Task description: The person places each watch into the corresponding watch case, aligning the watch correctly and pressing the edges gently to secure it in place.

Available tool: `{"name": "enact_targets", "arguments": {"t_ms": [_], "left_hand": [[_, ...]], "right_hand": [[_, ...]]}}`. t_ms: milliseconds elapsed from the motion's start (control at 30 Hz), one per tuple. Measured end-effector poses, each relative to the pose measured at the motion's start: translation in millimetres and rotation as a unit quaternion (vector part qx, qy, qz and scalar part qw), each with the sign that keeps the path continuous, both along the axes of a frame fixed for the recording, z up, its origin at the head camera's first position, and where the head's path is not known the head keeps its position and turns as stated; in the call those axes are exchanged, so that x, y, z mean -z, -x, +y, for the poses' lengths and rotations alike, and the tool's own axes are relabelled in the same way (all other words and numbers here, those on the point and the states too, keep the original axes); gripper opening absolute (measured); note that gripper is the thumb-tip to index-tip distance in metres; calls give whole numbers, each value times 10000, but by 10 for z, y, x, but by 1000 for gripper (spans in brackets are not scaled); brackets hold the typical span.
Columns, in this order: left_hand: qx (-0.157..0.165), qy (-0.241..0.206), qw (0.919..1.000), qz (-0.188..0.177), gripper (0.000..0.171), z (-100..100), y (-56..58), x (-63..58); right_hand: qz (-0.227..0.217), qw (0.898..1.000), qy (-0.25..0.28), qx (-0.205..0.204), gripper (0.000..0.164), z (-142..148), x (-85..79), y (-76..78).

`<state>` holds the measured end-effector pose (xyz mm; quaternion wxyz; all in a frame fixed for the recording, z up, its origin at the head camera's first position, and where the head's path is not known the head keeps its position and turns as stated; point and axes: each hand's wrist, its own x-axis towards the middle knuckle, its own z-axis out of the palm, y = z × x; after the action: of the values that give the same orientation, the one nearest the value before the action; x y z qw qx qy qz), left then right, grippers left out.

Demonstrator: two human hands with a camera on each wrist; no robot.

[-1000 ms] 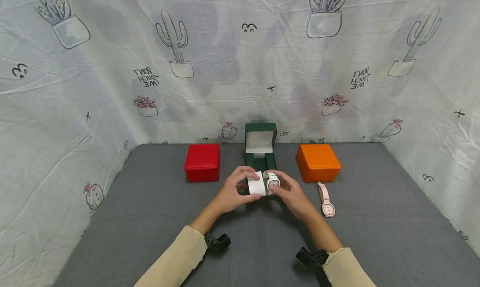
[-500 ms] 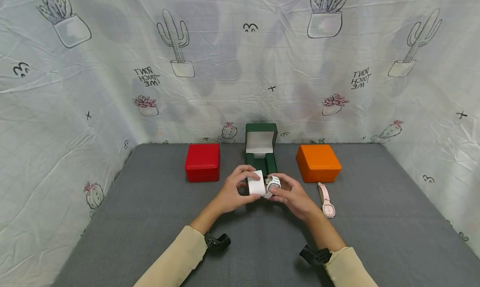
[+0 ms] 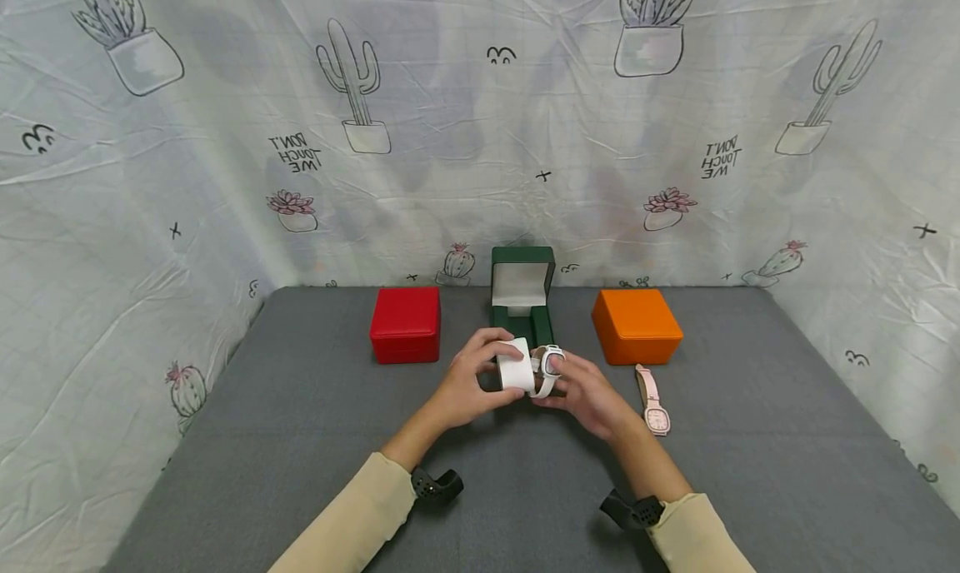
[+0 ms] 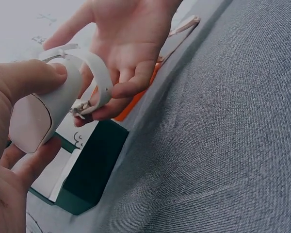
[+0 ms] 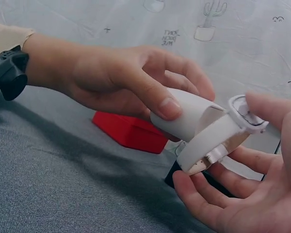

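My left hand [image 3: 467, 383] grips a white watch cushion [image 3: 514, 366], thumb on one side and fingers on the other. My right hand [image 3: 588, 394] holds a white wristwatch [image 3: 552, 363] by its case and strap, the thumb lying on the dial. In the right wrist view the buckled strap [image 5: 208, 145] forms a loop at the cushion's end [image 5: 186, 114], seemingly just around its edge. The left wrist view shows the loop [image 4: 101, 75] close against the cushion [image 4: 63, 94]. Behind both hands an open green watch box [image 3: 521, 286] stands with its lid raised.
A closed red box [image 3: 405, 325] stands left of the green one, and a closed orange box [image 3: 636, 325] to its right. In front of the orange box lies a pink wristwatch [image 3: 654, 402]. Grey cloth [image 3: 315, 440] covers the table, with a printed curtain [image 3: 465, 140] behind.
My right hand has turned the white watch and shifted its grip, with the thumb now higher on the dial. The left hand and cushion have barely moved.
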<state>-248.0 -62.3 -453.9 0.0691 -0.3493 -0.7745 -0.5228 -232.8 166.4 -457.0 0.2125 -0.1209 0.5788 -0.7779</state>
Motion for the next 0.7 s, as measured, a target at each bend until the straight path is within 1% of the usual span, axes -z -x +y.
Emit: {"name": "enact_targets", "arguments": {"t_ms": [100,267,433,633,700], "left_hand": [[-7,8,9999,132,42,8,3,7],[27,52,9993,365,42,23,11,23],[-85,239,9982,552,42,29,-8,33],[-4,380,9974,608,42,35,-28,37],[12,372,9975,603,42,36,-29,33]], "right_hand": [[-55,10000,38,-38,47,5,-8,-6],[-173,9998,-12,24,47,-3,-21,-17],[-246,9995,-122,137,45,-19,-28,-31],[-271,9985,-146,447,47,-41,-25,-37],[-232,9985,-161,466,49,-43,-26,-38]]}}
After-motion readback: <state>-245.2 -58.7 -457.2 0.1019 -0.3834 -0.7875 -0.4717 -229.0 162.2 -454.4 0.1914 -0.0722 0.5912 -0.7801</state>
